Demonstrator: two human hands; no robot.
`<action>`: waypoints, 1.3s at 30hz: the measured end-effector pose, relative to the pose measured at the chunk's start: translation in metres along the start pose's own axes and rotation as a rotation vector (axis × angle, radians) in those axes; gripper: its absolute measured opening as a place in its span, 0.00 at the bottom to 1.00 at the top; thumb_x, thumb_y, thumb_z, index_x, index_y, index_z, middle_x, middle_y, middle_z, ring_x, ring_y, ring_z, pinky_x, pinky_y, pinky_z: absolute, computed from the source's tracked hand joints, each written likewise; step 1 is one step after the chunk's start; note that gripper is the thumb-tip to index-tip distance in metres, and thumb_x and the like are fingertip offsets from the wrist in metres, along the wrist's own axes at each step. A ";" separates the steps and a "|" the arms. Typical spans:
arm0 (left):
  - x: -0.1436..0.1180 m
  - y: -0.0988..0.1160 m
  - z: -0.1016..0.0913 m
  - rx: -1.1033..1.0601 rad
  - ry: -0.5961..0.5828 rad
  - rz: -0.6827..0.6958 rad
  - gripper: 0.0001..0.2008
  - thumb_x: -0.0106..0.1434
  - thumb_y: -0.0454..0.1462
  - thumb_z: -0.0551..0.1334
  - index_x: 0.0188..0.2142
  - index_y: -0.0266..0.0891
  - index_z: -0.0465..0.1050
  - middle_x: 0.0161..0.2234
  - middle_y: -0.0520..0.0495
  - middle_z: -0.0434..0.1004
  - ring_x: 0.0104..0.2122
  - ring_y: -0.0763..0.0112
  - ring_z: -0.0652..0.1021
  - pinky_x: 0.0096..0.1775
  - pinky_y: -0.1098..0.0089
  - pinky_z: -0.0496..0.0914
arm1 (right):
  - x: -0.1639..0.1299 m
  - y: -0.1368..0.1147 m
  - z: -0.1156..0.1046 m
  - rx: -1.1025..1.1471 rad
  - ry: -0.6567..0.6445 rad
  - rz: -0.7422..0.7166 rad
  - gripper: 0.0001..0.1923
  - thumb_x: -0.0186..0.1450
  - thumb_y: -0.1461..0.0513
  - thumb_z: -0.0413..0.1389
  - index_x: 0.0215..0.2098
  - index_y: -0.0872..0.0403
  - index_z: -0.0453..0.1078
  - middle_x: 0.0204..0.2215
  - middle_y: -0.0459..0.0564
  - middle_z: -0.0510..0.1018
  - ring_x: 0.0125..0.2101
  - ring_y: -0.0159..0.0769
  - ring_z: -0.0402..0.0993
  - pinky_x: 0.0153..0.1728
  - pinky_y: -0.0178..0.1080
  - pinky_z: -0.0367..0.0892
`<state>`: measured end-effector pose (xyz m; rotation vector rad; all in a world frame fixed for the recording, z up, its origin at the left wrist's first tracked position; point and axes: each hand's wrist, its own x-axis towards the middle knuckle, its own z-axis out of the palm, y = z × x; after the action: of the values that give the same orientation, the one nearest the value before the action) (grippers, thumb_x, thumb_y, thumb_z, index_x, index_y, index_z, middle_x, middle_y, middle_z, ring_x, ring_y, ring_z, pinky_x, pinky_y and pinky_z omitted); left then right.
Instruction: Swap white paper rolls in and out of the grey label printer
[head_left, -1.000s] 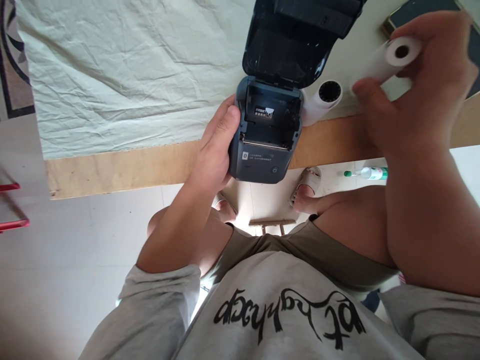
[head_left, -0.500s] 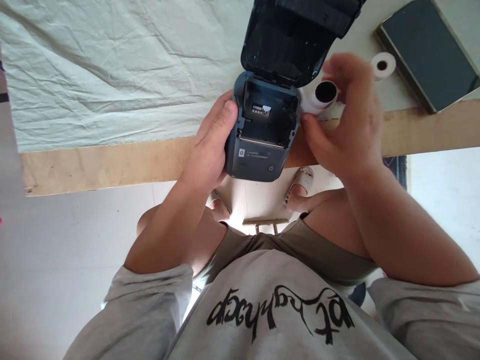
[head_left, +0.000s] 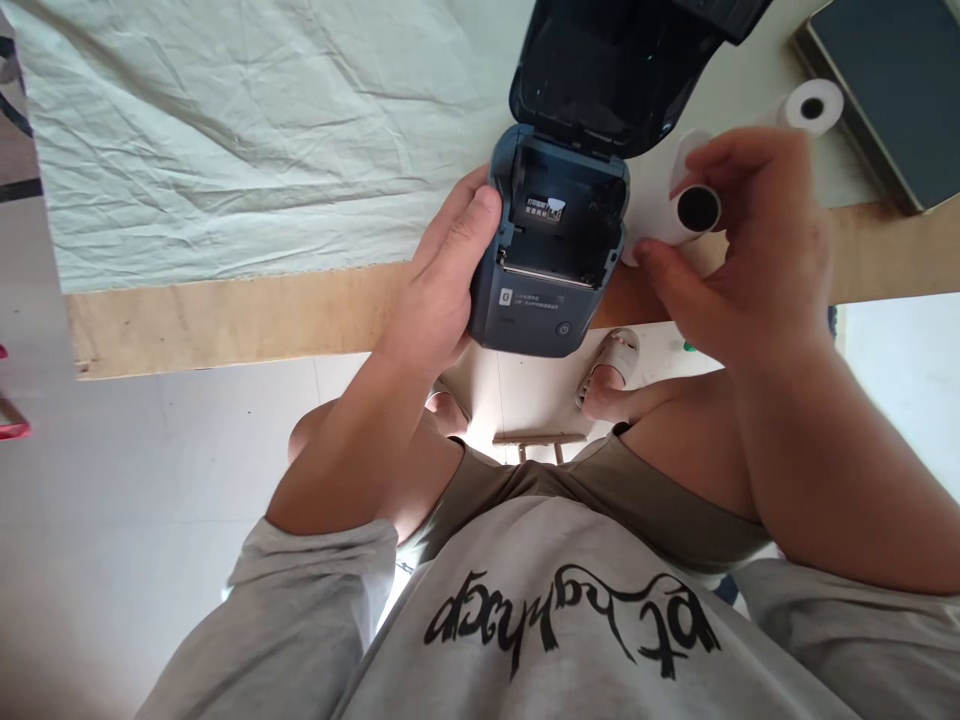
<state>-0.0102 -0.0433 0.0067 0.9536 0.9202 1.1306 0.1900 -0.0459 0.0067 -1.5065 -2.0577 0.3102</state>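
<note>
Head view — right hand point(head_left: 772, 255) pinches roll point(head_left: 663, 215) between thumb and fingers; left hand point(head_left: 442, 275) clasps printer point(head_left: 536, 310).

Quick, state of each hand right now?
Left hand: closed, holding the open printer by its side.
Right hand: closed, holding the paper roll nearest the printer.

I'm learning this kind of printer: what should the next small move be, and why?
I'd likely bring the dark-cored roll over the bay of the printer: the lid is open, no roll sits inside, the left hand holds the printer, and the right hand has that roll beside it.
</note>
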 end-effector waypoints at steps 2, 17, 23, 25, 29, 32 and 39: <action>0.000 0.000 0.001 -0.009 0.001 0.006 0.14 0.60 0.45 0.48 0.35 0.46 0.70 0.37 0.51 0.72 0.40 0.67 0.73 0.42 0.66 0.68 | -0.002 -0.001 -0.001 0.019 -0.017 -0.035 0.25 0.50 0.67 0.50 0.47 0.49 0.55 0.39 0.47 0.68 0.36 0.26 0.65 0.38 0.32 0.64; 0.001 0.003 0.003 0.039 -0.016 -0.014 0.16 0.61 0.46 0.47 0.35 0.44 0.69 0.38 0.49 0.71 0.40 0.65 0.72 0.44 0.62 0.69 | -0.005 -0.005 -0.003 -0.199 -0.033 0.053 0.20 0.52 0.59 0.52 0.44 0.52 0.61 0.41 0.52 0.64 0.35 0.28 0.62 0.38 0.37 0.63; 0.002 0.000 0.001 0.026 -0.032 0.000 0.16 0.61 0.45 0.47 0.37 0.43 0.69 0.39 0.48 0.71 0.40 0.64 0.73 0.43 0.61 0.69 | -0.005 -0.005 -0.004 -0.023 -0.100 0.027 0.32 0.51 0.68 0.48 0.54 0.50 0.47 0.42 0.47 0.66 0.38 0.26 0.64 0.38 0.35 0.65; 0.003 -0.003 -0.001 0.014 -0.030 0.013 0.15 0.61 0.45 0.48 0.37 0.43 0.68 0.38 0.49 0.71 0.40 0.65 0.73 0.43 0.61 0.69 | -0.005 -0.005 -0.004 -0.053 -0.122 0.010 0.29 0.51 0.68 0.48 0.51 0.50 0.52 0.42 0.49 0.65 0.39 0.27 0.64 0.39 0.36 0.65; 0.004 -0.006 -0.004 0.022 -0.057 0.029 0.15 0.60 0.46 0.48 0.38 0.44 0.69 0.39 0.49 0.70 0.42 0.64 0.72 0.44 0.62 0.68 | -0.005 -0.004 -0.004 -0.128 -0.057 -0.007 0.24 0.53 0.65 0.49 0.49 0.51 0.58 0.42 0.52 0.61 0.42 0.30 0.62 0.43 0.39 0.65; 0.005 -0.007 -0.006 0.035 -0.059 0.049 0.15 0.60 0.46 0.48 0.38 0.45 0.69 0.39 0.50 0.70 0.42 0.63 0.72 0.44 0.63 0.68 | -0.004 -0.004 -0.005 -0.040 -0.063 -0.014 0.31 0.52 0.68 0.48 0.54 0.51 0.49 0.41 0.50 0.65 0.42 0.29 0.64 0.44 0.38 0.65; 0.006 -0.009 -0.007 0.026 -0.060 0.054 0.15 0.59 0.47 0.49 0.38 0.44 0.68 0.39 0.49 0.70 0.41 0.65 0.72 0.45 0.62 0.67 | -0.004 0.000 -0.004 -0.074 -0.111 -0.030 0.25 0.54 0.65 0.50 0.51 0.51 0.57 0.44 0.54 0.60 0.46 0.31 0.60 0.46 0.39 0.64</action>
<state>-0.0130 -0.0375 -0.0052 1.0332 0.8668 1.1326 0.1929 -0.0499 0.0088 -1.5309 -2.1991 0.3159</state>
